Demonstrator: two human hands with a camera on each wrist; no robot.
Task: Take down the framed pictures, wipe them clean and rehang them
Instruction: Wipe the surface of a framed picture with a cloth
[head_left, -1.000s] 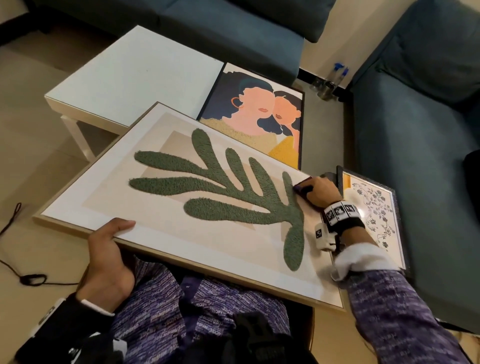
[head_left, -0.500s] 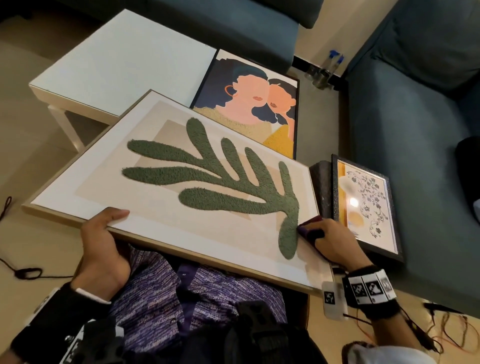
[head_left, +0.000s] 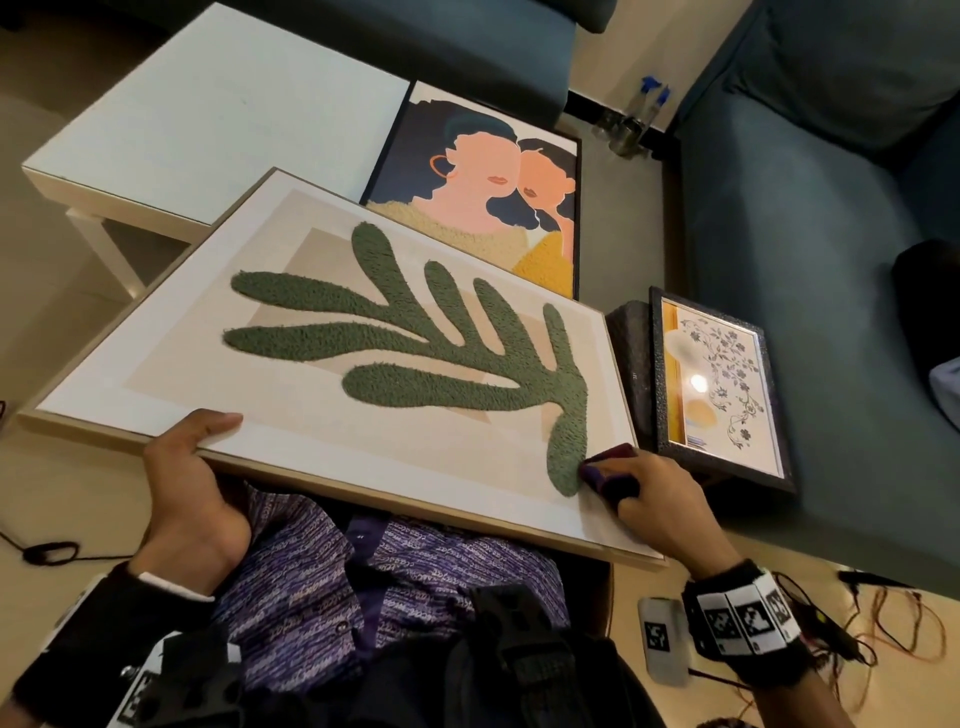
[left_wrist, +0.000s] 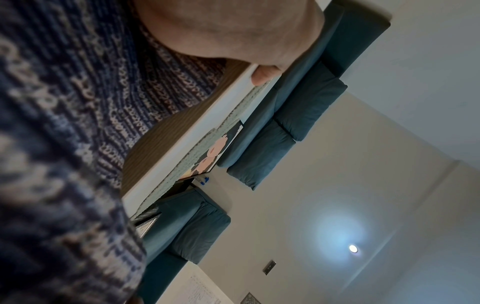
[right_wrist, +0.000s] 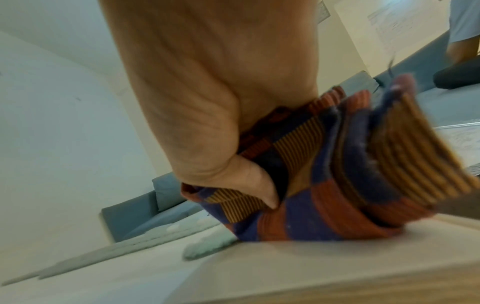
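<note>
A large wood-framed picture (head_left: 171, 374) with a raised green leaf shape (head_left: 467, 364) lies tilted across my lap. My left hand (head_left: 192, 483) grips its near edge, thumb on the white border and fingers underneath; the left wrist view shows the thumb (left_wrist: 262, 76) over that edge. My right hand (head_left: 660, 499) grips a folded striped cloth (right_wrist: 324, 174) of blue, red and orange and presses it on the picture's near right corner, beside the leaf's stem. A portrait picture (head_left: 483, 192) and a small dark-framed floral picture (head_left: 727, 384) stand behind.
A white low table (head_left: 208, 109) stands at the back left. Blue sofas (head_left: 810, 218) run along the back and right. Two spray bottles (head_left: 639, 119) stand in the corner. Loose cables (head_left: 883, 618) lie on the floor at the right, a black cord (head_left: 47, 551) at the left.
My right hand has drawn the cloth down the picture's right side toward me, from its right edge to the foot of the stem. The left hand keeps its grip.
</note>
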